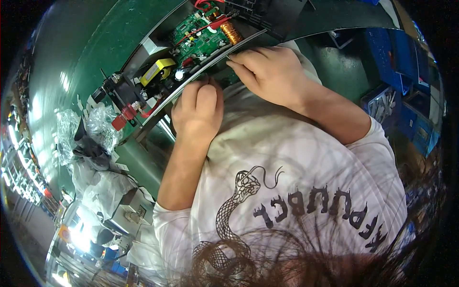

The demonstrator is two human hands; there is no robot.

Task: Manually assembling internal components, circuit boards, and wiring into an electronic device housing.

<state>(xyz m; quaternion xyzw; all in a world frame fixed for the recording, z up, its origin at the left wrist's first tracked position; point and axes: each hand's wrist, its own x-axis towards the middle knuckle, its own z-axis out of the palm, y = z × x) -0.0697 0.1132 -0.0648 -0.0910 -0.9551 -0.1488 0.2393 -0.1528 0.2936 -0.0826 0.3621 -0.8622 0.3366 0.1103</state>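
Note:
An open black metal housing [132, 58] of an electronic device lies in front of me. Inside it are a green circuit board [198, 38], a copper coil [231, 33], a yellow-wrapped transformer [157, 71] and red wires. My left hand [198, 106] is closed at the housing's near edge [191, 76], fingers curled, fingertips hidden. Farther right along the same edge, my right hand [270, 71] has its fingers bent, thumb and index fingertips close together against the rim. Whatever either hand pinches there is too small or hidden to make out.
Red and black terminals [125, 117] stick out at the housing's left end. Crumpled clear plastic bags [103, 125] lie left on the green table [91, 62]. Below them sits a pale boxy part [131, 213]. Blue bins [420, 117] stand at the far right.

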